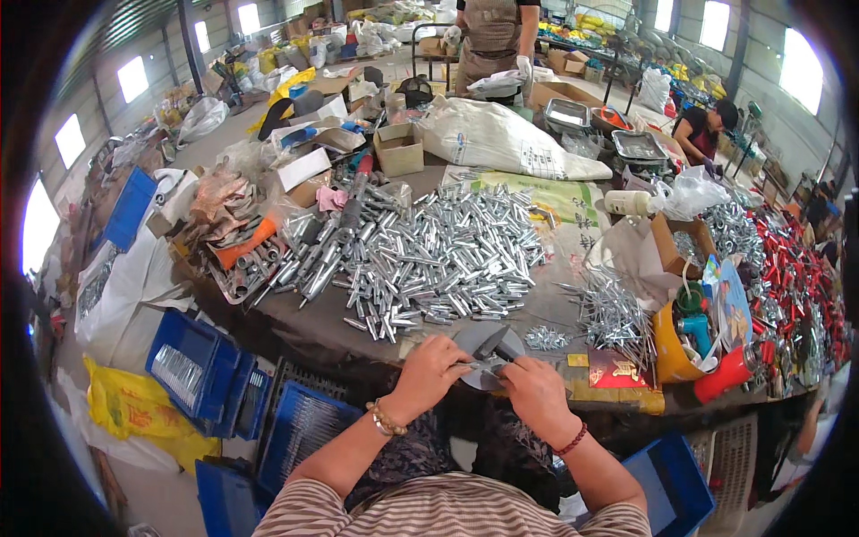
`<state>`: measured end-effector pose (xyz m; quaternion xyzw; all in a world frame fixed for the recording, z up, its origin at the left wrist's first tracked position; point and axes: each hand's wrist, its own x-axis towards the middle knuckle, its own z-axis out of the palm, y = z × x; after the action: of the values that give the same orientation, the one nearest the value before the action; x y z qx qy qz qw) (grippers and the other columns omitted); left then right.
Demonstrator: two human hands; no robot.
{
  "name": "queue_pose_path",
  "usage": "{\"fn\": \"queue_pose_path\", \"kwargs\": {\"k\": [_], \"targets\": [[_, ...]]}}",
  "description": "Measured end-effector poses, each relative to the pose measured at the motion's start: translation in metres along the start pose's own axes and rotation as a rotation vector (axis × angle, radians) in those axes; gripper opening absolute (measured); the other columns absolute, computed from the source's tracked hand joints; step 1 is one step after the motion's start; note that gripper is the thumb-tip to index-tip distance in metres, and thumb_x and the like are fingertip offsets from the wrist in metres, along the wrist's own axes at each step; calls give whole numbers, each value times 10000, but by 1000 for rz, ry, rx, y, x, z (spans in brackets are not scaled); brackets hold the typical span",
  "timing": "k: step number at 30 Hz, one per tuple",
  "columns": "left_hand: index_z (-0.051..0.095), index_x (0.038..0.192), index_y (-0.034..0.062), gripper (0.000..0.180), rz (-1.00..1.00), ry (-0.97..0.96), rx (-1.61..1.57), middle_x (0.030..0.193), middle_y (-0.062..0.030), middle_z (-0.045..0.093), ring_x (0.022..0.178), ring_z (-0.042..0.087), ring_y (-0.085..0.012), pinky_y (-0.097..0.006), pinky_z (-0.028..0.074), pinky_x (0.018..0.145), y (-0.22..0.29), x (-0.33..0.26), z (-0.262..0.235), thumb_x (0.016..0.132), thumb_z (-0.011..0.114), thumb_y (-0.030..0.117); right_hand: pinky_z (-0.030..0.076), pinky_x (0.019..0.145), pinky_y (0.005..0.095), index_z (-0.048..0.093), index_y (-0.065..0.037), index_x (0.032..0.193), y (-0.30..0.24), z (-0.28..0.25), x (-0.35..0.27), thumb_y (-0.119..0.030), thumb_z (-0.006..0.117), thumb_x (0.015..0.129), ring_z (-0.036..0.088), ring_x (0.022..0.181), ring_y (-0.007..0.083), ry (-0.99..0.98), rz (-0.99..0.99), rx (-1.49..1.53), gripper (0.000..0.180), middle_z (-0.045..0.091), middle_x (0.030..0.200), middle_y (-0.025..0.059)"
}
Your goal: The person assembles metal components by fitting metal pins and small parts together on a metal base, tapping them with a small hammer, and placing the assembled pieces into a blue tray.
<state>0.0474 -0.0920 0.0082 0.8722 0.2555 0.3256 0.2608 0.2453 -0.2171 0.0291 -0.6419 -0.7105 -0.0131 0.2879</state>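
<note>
At the table's front edge is a round grey metal plate [510, 345] with a dark blocky metal piece [489, 344] standing on it. My left hand [431, 370] is closed in a pinch at the plate's left side, near a small metallic bit. From the other side my right hand [535, 392] also has its fingers closed, close to the dark piece. What each hand grips is too small and partly hidden to name. Just beyond lies a wide heap of silver metal sleeves [447, 255]. Small silver parts [546, 338] sit right of the plate, beside a pile of thin pointed rods [610, 313].
A yellow tub [667, 345] with a teal tool, a red cylinder [723, 376] and red metal parts [787, 286] occupy the right. Blue bins [309, 425] of metal pieces stand below left. A white sack [501, 139] lies across the back; a gloved person [492, 45] stands behind it.
</note>
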Motion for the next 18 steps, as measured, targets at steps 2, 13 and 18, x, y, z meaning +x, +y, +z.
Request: {"fn": "queue_pose_path", "kwargs": {"k": [2,13,18], "targets": [[751,956,74,131,-16,2,8,952,-88,629,958,596,-314,-422,479,859,5,-4,-1,868,758,171,521,759,475,686,-84,892,-3,-2,-1,-78,748,804,646,859,345,-12,42,19,108,617,885,95],[711,956,43,154,-49,-27,-42,963,-92,615,914,600,-300,-397,488,798,-6,9,-6,852,775,137,522,740,469,635,-70,863,-4,1,17,-29,717,800,633,875,343,27,53,27,111,592,899,107],[717,978,36,178,-76,-32,-55,948,-85,620,898,604,-282,-372,490,747,-3,1,-3,837,795,111,526,753,457,652,-66,889,-4,3,9,-14,736,781,637,881,329,9,45,53,146,590,902,94]]}}
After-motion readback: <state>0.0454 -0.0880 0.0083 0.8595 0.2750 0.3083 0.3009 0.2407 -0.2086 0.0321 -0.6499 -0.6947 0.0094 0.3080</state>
